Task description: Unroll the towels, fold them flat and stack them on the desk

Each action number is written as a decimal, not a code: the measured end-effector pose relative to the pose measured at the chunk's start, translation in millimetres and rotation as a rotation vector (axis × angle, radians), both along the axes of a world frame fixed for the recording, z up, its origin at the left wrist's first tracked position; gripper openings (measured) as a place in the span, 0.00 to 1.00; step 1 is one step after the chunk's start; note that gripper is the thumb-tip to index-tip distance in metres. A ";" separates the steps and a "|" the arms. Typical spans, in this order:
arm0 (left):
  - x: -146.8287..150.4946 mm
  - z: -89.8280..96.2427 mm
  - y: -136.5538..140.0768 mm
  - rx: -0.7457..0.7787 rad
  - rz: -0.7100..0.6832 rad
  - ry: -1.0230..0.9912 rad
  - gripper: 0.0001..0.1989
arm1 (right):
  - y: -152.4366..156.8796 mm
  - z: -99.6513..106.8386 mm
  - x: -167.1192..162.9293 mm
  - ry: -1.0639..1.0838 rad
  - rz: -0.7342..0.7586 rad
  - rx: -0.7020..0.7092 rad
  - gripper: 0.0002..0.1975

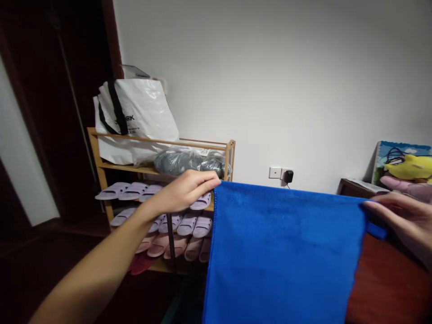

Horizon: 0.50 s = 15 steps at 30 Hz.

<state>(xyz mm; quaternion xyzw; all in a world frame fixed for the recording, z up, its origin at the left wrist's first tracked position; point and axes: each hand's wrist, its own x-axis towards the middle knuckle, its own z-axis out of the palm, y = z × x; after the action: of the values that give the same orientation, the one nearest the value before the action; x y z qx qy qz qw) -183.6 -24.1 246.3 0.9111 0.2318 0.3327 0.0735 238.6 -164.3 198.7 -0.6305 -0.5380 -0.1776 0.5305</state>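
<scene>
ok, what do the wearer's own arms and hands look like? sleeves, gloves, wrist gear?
Left hand: bare, five-fingered build, no glove; no ring shows. Left forearm: slim, no sleeve, watch, cable or marking in view. Right hand: ungloved, cropped by the picture's edge; sleeve or wrist gear can't be told.

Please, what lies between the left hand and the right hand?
In the head view, a blue cloth fills the stretch: its top edge runs from the left hand to the right hand, and the rest hangs down.
</scene>
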 end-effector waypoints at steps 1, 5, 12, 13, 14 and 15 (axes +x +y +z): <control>1.6 -7.5 7.0 -0.023 -0.004 0.020 0.16 | 7.5 -5.4 0.9 -0.005 0.042 -0.050 0.21; 13.8 -47.8 48.6 -0.086 0.002 0.073 0.18 | 52.8 -38.0 17.0 0.121 0.233 -0.235 0.20; 50.3 -146.0 139.2 -0.150 0.120 0.145 0.19 | 153.3 -123.6 38.0 0.166 0.353 -0.449 0.26; 54.9 -159.5 149.2 -0.156 0.144 0.147 0.19 | 166.0 -137.5 39.8 0.167 0.352 -0.474 0.26; 58.8 -172.2 158.1 -0.162 0.168 0.150 0.19 | 177.7 -151.1 41.7 0.167 0.346 -0.495 0.26; 61.9 -183.9 165.8 -0.168 0.193 0.154 0.19 | 188.3 -164.0 43.6 0.165 0.339 -0.514 0.25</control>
<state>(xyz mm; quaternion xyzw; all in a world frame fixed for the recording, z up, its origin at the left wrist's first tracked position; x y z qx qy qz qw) -121.6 141.8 62.5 0.8981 0.3501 0.2469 0.0993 282.2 24.0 34.7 -0.6576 -0.6177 0.1067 0.4179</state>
